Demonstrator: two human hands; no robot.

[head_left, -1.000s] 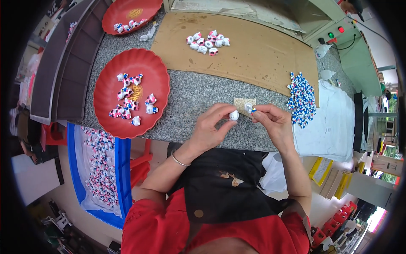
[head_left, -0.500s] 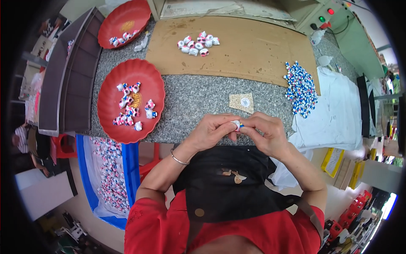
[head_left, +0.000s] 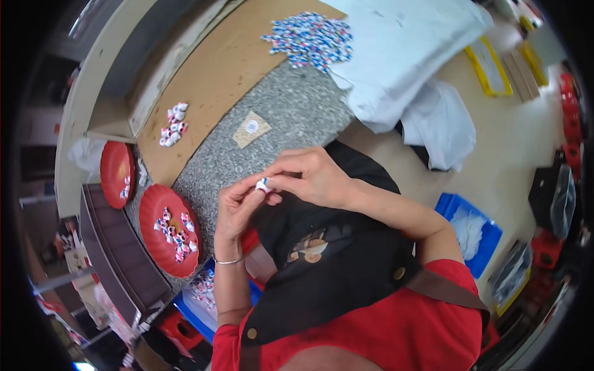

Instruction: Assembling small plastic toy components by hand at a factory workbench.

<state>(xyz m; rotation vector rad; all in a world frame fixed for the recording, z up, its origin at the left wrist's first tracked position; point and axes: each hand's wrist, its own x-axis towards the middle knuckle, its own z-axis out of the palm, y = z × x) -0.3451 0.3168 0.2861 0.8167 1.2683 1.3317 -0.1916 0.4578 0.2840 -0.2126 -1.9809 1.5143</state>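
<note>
Worktop of speckled grey stone runs across the far part of the scene, tilted in this view, with a brown board laid over its far side. At the right, a heap of white cloth spills off the worktop's edge toward the floor. The person wears a dark apron over a red top. At the left a large red plate sits on the worktop with small red, white and blue wrapped pieces scattered in it, and a second red plate lies just beyond it, farther left. A blue bin stands on the floor at the right. On the far end of the brown board lies a spread pile of blue and white wrappers, and a small cluster of wrapped pieces rests on the board to the left. A tan paper square with a white disc on it lies on the stone between them. Both hands meet over the near edge of the worktop, above the apron: the left hand and the right hand each pinch with fingertips a single small wrapped piece, held between them in the air, clear of the worktop.
</note>
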